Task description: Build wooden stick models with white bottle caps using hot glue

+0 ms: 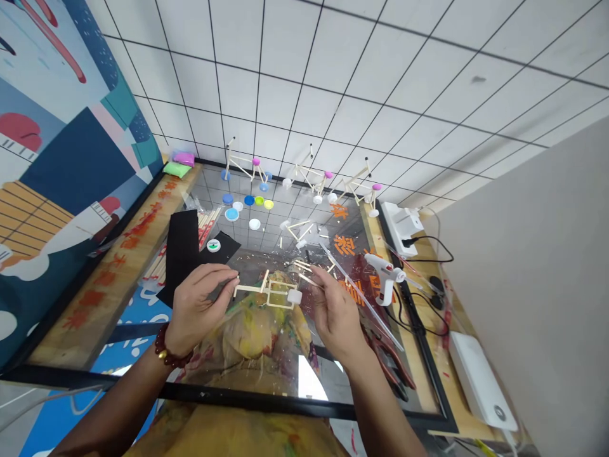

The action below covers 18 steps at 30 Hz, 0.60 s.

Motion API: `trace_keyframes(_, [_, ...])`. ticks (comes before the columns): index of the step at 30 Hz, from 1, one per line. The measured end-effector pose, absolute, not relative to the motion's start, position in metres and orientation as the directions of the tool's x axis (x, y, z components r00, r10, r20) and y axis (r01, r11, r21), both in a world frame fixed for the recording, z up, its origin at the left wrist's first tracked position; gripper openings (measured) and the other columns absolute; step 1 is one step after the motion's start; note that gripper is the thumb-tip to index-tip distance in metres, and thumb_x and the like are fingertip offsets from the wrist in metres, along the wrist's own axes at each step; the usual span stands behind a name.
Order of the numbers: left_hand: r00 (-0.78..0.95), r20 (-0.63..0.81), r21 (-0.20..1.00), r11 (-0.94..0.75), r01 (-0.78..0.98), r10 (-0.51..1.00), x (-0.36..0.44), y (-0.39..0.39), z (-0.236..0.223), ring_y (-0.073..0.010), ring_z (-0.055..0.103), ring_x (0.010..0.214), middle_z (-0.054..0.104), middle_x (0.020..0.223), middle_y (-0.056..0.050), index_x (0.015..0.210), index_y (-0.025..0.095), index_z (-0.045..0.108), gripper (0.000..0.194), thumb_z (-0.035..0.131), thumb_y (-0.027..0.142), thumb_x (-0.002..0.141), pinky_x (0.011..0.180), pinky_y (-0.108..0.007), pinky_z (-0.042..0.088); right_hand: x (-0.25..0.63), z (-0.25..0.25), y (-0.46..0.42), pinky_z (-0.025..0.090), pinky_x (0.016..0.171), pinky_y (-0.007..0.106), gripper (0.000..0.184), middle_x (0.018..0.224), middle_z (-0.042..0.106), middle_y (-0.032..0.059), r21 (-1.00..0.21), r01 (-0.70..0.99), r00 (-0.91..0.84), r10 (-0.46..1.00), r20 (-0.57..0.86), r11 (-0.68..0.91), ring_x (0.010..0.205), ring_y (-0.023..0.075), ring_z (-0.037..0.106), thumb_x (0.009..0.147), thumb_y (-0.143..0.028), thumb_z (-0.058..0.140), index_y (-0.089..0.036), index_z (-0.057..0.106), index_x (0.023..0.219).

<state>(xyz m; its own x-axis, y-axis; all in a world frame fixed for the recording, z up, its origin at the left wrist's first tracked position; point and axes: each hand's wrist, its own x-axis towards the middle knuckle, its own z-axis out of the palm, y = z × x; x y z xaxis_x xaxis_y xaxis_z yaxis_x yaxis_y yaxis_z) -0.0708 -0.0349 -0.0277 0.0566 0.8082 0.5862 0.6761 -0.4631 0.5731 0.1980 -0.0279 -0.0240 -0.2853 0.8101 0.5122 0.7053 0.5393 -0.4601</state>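
Note:
My left hand (200, 301) pinches the left end of a small wooden stick frame (250, 289), which has a rectangular part and a short upright piece. A white round cap (294, 296) sits at the frame's right end. Opposite it, my right hand (337, 314) has its fingers closed on a thin wooden stick (307, 278), apart from the frame. Several cut sticks and scraps lie just beyond those fingers. Farther off lies another partly joined stick piece (299, 233) with white caps. Three finished-looking stick models (245, 168) with coloured caps stand along the back edge.
A white hot glue gun (384, 276) and red-handled pliers (387, 362) lie at right, near a clear glue stick (361, 295). Black sheet material (183, 251), wrapped chopsticks (207, 225) and loose bottle caps (231, 214) lie left and behind. A white power strip (402, 225) with cables borders the right.

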Motion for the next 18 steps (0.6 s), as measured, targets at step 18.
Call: trace_keyframes(18, [0.522, 0.265, 0.763, -0.507, 0.401, 0.811, -0.062, 0.001, -0.021, -0.0311, 0.043, 0.141, 0.043, 0.151, -0.013, 0.146, 0.031, 0.046, 0.067, 0.073, 0.036, 0.085, 0.114, -0.049, 0.042, 0.192, -0.036, -0.033, 0.052, 0.081, 0.037, 0.014, 0.098, 0.069, 0.0049, -0.588, 0.636, -0.172, 0.834, 0.524, 0.500, 0.093, 0.0198, 0.065, 0.093, -0.015, 0.059, -0.024, 0.066, 0.102])
